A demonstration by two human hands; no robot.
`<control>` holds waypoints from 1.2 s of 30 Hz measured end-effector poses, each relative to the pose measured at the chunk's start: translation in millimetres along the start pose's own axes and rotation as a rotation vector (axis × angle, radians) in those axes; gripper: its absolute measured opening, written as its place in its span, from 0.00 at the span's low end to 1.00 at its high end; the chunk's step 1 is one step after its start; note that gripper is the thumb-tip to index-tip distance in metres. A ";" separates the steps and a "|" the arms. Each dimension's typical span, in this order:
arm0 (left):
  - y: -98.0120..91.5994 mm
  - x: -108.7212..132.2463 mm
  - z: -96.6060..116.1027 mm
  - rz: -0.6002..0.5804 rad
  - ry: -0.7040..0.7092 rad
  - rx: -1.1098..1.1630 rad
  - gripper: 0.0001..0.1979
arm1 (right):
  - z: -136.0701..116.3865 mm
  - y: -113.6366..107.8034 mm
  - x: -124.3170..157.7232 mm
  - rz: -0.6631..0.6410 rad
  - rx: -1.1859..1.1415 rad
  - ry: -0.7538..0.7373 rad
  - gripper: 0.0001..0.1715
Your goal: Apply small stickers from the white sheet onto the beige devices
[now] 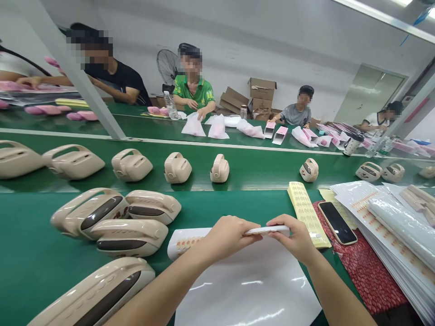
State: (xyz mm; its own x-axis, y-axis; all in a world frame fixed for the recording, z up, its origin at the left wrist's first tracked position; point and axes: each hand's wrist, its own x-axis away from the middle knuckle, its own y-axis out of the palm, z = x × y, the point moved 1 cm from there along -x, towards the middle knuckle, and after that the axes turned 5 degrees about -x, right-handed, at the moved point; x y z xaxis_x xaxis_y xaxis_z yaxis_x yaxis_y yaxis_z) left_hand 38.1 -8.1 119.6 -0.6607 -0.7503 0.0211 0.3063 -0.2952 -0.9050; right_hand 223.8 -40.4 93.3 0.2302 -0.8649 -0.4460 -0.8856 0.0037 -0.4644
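My left hand (227, 236) and my right hand (296, 235) are both closed on the folded top edge of a glossy white sticker sheet (248, 285) that lies on the green table in front of me. The sheet's far edge (267, 230) is pinched between thumbs and fingers of both hands. A row of small orange stickers (185, 243) shows on the sheet left of my left hand. Three beige handheld devices (129, 235) with dark panels lie just to the left, and one more (98, 294) sits at the lower left.
A yellow sticker strip (306, 210), a black phone (336, 222) on a red mat and stacked sticker sheets (390, 226) lie right. Several beige devices (176, 167) ride the green conveyor beyond. Other people sit across it, handling pink bags and boxes.
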 end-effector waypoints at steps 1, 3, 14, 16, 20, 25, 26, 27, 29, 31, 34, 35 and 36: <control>-1.4 0.7 -1.7 -0.009 -0.025 0.024 0.12 | 0.3 0.6 -1.7 -0.017 -0.047 0.063 0.09; -4.5 2.9 -6.9 -0.015 -0.062 0.091 0.16 | 3.9 2.3 -3.5 0.028 -0.113 0.170 0.10; 1.3 -0.7 -14.6 0.041 0.017 -0.009 0.16 | -9.9 -7.9 -20.7 -0.209 0.300 0.282 0.09; 2.2 -5.1 -11.3 0.033 0.041 -0.034 0.17 | -23.6 -5.4 -28.3 -0.370 0.558 0.233 0.10; -2.1 -10.1 -8.6 -0.001 0.019 0.037 0.16 | -37.7 2.7 -39.5 -0.570 0.839 0.173 0.15; -11.1 -7.6 -12.1 -0.021 -0.045 0.088 0.14 | -37.8 -3.1 -43.8 -0.576 0.809 0.198 0.13; -12.5 -7.0 -12.2 -0.024 -0.050 0.073 0.15 | -37.6 -5.4 -44.3 -0.566 0.791 0.218 0.13; -14.0 -6.4 -12.1 -0.030 -0.055 0.061 0.17 | -37.1 -7.7 -44.8 -0.552 0.772 0.248 0.13; -16.9 -5.5 -12.3 -0.049 -0.069 0.059 0.16 | -35.4 -12.6 -46.0 -0.501 0.737 0.333 0.12; -20.1 -4.3 -13.7 -0.084 -0.073 0.068 0.14 | -32.6 -18.3 -46.8 -0.427 0.702 0.412 0.13; -24.8 -1.9 -18.3 -0.104 -0.063 0.088 0.14 | -28.5 -28.5 -45.7 -0.368 0.596 0.466 0.15; -26.2 -1.1 -20.3 -0.097 -0.068 0.096 0.15 | -27.5 -32.0 -44.7 -0.376 0.537 0.469 0.14; -27.5 -0.3 -22.4 -0.085 -0.078 0.109 0.15 | -26.6 -35.6 -43.6 -0.386 0.478 0.469 0.13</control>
State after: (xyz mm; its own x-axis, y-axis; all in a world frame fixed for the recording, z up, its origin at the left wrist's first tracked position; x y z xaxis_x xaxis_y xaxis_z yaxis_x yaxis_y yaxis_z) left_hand 14.5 13.6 134.9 -0.6331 -0.7627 0.1322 0.3271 -0.4184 -0.8473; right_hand 234.6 -16.1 149.5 0.1980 -0.9706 0.1366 -0.4822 -0.2178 -0.8486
